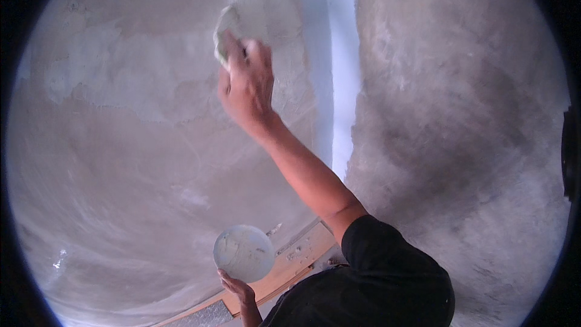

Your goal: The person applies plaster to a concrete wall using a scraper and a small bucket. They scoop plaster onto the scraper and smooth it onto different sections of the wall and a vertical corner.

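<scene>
My right hand (247,82) is raised against the plastered wall at the upper left, its fingers closed round a pale, flat spreader (223,29). The spreader looks smeared with plaster; its exact shape is blurred. Around it the wall carries a lighter, wet-looking patch (260,9). Lower down, my left hand (238,286) supports a round white tub (216,257) from its near side. Pale plaster (245,255) lies inside the tub. A small light piece (275,229) sticks out beside the tub's far right rim; I cannot tell what it is.
A white vertical strip (344,54) parts the left wall (121,151) from the mottled grey wall (460,115) on the right. Beneath the tub runs a wooden plank (302,247) with crumbs on it. A grey board (209,315) adjoins it. Something dark (567,154) stands at the right rim.
</scene>
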{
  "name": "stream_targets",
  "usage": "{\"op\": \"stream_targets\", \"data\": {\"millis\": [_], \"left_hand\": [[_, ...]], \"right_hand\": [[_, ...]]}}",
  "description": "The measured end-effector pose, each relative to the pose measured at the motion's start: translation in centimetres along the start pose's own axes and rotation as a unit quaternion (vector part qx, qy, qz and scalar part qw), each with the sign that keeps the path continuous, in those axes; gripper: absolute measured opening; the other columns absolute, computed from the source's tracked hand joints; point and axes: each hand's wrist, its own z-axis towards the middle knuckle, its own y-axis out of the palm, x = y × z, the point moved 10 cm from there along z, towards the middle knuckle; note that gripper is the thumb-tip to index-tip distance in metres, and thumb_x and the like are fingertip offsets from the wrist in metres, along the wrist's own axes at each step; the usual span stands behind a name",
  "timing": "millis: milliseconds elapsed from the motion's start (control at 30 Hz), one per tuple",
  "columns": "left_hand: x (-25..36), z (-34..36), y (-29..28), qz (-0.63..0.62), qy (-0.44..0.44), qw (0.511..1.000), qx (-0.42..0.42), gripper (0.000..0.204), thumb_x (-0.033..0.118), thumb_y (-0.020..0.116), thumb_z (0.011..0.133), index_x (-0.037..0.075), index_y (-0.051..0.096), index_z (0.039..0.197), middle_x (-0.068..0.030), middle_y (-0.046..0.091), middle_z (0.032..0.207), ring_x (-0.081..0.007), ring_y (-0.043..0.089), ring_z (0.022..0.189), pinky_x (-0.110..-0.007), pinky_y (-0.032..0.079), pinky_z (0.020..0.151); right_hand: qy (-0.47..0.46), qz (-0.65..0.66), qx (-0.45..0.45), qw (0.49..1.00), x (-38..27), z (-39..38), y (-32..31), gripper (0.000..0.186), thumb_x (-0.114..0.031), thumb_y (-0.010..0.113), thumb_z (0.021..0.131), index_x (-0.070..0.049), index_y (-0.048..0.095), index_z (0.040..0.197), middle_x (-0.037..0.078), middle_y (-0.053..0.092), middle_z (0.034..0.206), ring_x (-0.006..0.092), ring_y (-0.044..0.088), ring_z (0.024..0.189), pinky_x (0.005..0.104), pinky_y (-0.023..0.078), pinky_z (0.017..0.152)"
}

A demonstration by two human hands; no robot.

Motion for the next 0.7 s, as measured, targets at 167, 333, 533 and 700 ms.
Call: {"op": "stream_targets", "data": {"millis": [167, 333, 533, 700], "left_hand": [[0.5, 0.2, 0.0, 0.001, -0.003, 1.0, 0.024, 0.061, 0.048, 0.035, 0.098, -0.005, 0.047, 0.125, -0.018, 0.053, 0.117, -0.0278, 0.052, 0.107, -0.041, 0.042, 0.092], [0.5, 0.0, 0.4, -0.01, -0.015, 1.0, 0.021, 0.059, 0.047, 0.036, 0.098, -0.005, 0.049, 0.123, -0.0171, 0.054, 0.115, -0.0272, 0.053, 0.104, -0.041, 0.043, 0.09], [-0.7, 0.8, 0.2, -0.027, -0.014, 0.999, 0.01, 0.058, 0.047, 0.037, 0.098, -0.004, 0.05, 0.12, -0.0157, 0.056, 0.113, -0.0261, 0.054, 0.103, -0.04, 0.043, 0.089], [0.1, 0.5, 0.3, -0.02, -0.009, 1.0, -0.008, 0.059, 0.048, 0.036, 0.098, -0.005, 0.05, 0.121, -0.0166, 0.055, 0.114, -0.0263, 0.053, 0.103, -0.039, 0.043, 0.089]], "right_hand": [[0.06, -0.016, 0.027, 0.998, 3.4, -0.4, -2.3, 0.047, 0.002, 0.059, 0.077, 0.0, 0.055, 0.123, 0.017, 0.055, 0.1, 0.0321, 0.051, 0.097, 0.043, 0.042, 0.086], [0.022, 0.023, -0.015, 0.999, 1.6, -2.9, -1.5, 0.042, 0.001, 0.058, 0.079, 0.002, 0.056, 0.12, 0.019, 0.056, 0.101, 0.0327, 0.051, 0.092, 0.0431, 0.041, 0.084], [0.029, -0.059, 0.029, 0.997, 3.5, -0.6, -2.5, 0.037, -0.001, 0.056, 0.082, 0.003, 0.057, 0.119, 0.018, 0.056, 0.093, 0.0335, 0.051, 0.091, 0.0431, 0.041, 0.082], [-0.008, -0.023, 0.006, 1.0, 1.0, 2.0, -2.1, 0.043, -0.002, 0.059, 0.079, 0.001, 0.056, 0.122, 0.016, 0.052, 0.092, 0.0315, 0.049, 0.089, 0.0424, 0.042, 0.08]]}}
